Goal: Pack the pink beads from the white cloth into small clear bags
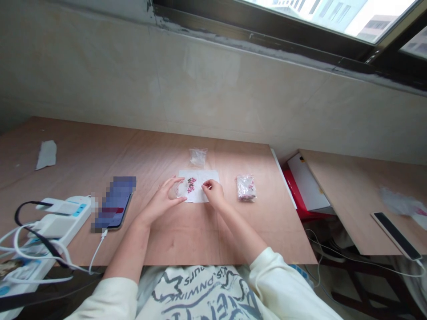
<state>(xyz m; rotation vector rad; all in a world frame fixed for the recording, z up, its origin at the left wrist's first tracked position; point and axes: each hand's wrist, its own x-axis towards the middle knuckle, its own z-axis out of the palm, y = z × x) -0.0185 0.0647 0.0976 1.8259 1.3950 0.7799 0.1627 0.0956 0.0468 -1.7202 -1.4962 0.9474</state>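
A white sheet of paper point(200, 196) lies on the table, with a small cluster of pink and dark green pieces point(191, 185) on it; I cannot tell whether they are beads or a print. At its left edge, my left hand point(162, 198) rests with thumb and fingers spread apart. Something clear point(179, 189) shows between them, too faint to name. Over the right part of the paper, my right hand point(213, 192) is closed in a pinch. Whatever its fingertips hold is too small to make out.
A clear bag point(198, 157) lies behind the paper, and a clear packet with pink contents point(246, 187) to its right. On the left are a charging phone point(115, 204), a power strip point(71, 222) with cables and a paper scrap point(46, 154). Another table point(350, 186) stands right, across a gap.
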